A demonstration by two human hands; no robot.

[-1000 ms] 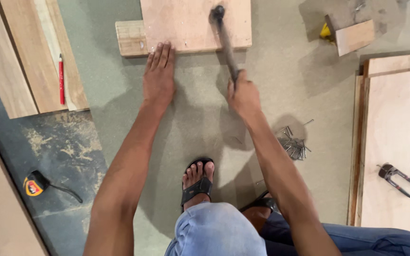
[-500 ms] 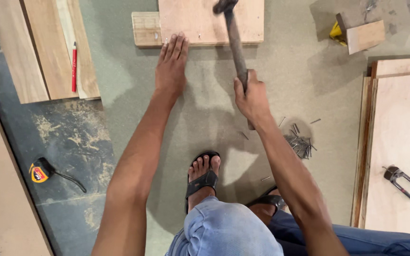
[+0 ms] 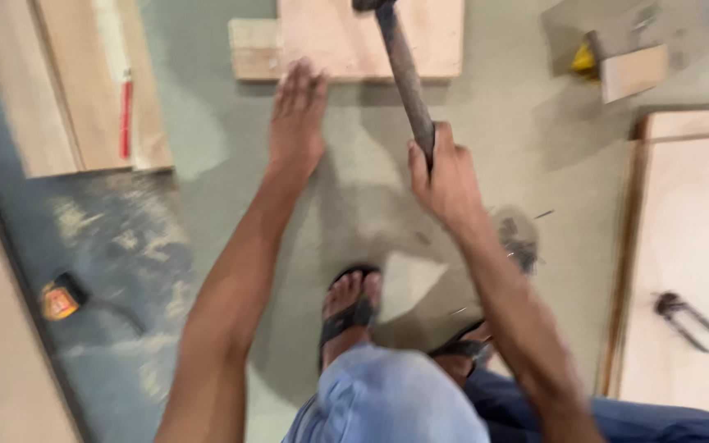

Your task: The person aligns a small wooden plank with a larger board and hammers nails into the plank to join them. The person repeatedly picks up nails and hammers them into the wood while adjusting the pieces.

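Floor-level: right hand (image 3: pixel 446 176) around hammer (image 3: pixel 402 66).

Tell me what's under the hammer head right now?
The hammer head sits over the wooden board, gripped by the right hand. Whatever it strikes is hidden beneath the head and cut off at the frame edge.

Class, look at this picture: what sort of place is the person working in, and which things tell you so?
Probably a carpentry workshop or building site floor. The right hand grips a dark-handled hammer over a pale plywood board, more light wooden planks lie on the grey concrete floor, and an orange tape measure sits nearby.
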